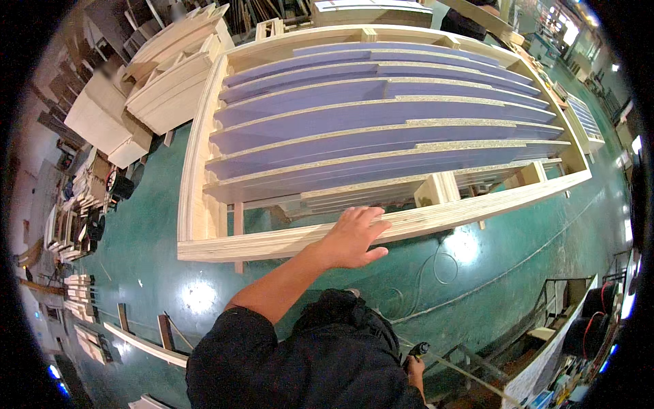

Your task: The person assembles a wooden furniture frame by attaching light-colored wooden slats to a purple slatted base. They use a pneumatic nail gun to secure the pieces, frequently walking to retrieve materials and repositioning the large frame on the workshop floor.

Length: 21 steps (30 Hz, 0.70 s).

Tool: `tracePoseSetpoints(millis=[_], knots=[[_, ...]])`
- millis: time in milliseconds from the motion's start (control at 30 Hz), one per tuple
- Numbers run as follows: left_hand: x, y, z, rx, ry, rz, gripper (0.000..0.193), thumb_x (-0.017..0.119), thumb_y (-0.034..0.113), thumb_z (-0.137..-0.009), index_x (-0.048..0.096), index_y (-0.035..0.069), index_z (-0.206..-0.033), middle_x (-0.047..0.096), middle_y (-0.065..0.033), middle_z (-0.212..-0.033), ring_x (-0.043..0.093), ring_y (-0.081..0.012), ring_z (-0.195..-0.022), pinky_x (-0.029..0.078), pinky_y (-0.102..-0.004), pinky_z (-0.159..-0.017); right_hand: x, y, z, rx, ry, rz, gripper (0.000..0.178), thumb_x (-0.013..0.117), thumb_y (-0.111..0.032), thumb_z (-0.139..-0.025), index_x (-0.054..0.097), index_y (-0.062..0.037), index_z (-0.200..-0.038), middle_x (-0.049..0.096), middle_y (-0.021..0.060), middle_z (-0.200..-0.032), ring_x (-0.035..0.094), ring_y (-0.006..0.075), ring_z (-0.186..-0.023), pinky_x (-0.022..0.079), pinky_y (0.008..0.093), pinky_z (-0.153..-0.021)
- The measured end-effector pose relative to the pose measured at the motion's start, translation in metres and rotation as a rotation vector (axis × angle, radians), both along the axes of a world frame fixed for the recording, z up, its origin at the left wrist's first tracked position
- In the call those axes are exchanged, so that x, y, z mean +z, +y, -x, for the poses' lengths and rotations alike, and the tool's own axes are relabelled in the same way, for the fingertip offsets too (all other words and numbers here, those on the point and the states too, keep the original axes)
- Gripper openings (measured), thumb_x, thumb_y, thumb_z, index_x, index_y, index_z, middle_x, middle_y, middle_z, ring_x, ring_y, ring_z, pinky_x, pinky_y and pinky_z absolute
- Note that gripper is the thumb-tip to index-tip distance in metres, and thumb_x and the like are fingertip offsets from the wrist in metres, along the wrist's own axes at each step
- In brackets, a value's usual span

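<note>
My left hand (355, 237) lies palm down at the near rail of a large plywood frame (272, 242). Its fingers are spread and hold nothing; they seem to rest on the rail's top edge. Down by my right side, my right hand (414, 367) is closed around a black hand tool (419, 349) whose exact kind I cannot make out. Inside the frame stand several long purple-faced boards (293, 112) on edge, in rows with pale chipboard edges upward. A short plywood block (443, 187) joins the near rail from inside.
Stacked pale wooden panels (170, 82) stand at the far left. A thin hose (446, 269) loops over the green floor (153, 204). A metal-framed cart or bench (545, 341) is at the lower right. Another person (466, 19) in dark clothing is beyond the frame's far side.
</note>
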<state>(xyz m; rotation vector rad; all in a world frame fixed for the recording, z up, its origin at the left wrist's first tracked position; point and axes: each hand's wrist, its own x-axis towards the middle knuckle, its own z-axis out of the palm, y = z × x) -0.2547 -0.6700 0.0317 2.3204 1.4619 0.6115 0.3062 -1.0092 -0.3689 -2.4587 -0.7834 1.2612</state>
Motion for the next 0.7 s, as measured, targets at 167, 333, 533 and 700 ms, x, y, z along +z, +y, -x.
tracePoseSetpoints(millis=[167,333,533,700], knots=[[0.003,0.04,-0.088,0.013,0.064,-0.027,0.061,0.07,0.043,-0.089,0.057,0.007,-0.136,0.046,-0.0235,-0.146,0.044,-0.0429,-0.135,0.032,-0.0545,-0.114,0.113,0.11,-0.018,-0.153,0.313,0.092,0.022,0.065,-0.018,-0.088,0.06,0.0029,-0.083,0.049,0.0048,-0.061,0.047,0.0197,-0.048,0.034,0.0395,-0.048],[0.016,0.1,-0.185,0.064,0.15,-0.044,0.059,0.074,0.04,-0.086,0.061,0.006,-0.133,0.047,-0.0235,-0.147,0.046,-0.0411,-0.135,0.034,-0.0523,-0.115,0.097,0.165,-0.119,-0.037,0.317,0.083,0.024,0.064,-0.017,-0.088,0.059,0.0062,-0.089,0.059,0.0121,-0.069,0.06,0.0248,-0.057,0.045,0.0441,-0.051],[-0.001,0.203,-0.273,0.182,0.182,-0.025,0.067,0.071,0.042,-0.088,0.051,0.009,-0.143,0.047,-0.0202,-0.149,0.045,-0.0395,-0.138,0.035,-0.0513,-0.115,0.041,0.177,-0.251,-0.213,0.26,0.011,0.02,0.066,-0.012,-0.088,0.059,0.0049,-0.096,0.06,0.0142,-0.069,0.062,0.0276,-0.058,0.048,0.0468,-0.05],[-0.048,0.266,-0.307,0.304,0.261,0.102,0.067,0.063,0.04,-0.093,0.046,0.006,-0.148,0.053,-0.0213,-0.146,0.05,-0.0357,-0.136,0.036,-0.0463,-0.114,0.029,0.152,-0.337,-0.489,0.133,-0.303,0.026,0.065,-0.012,-0.089,0.058,0.0017,-0.109,0.063,0.0116,-0.076,0.061,0.0228,-0.061,0.05,0.0433,-0.056]])
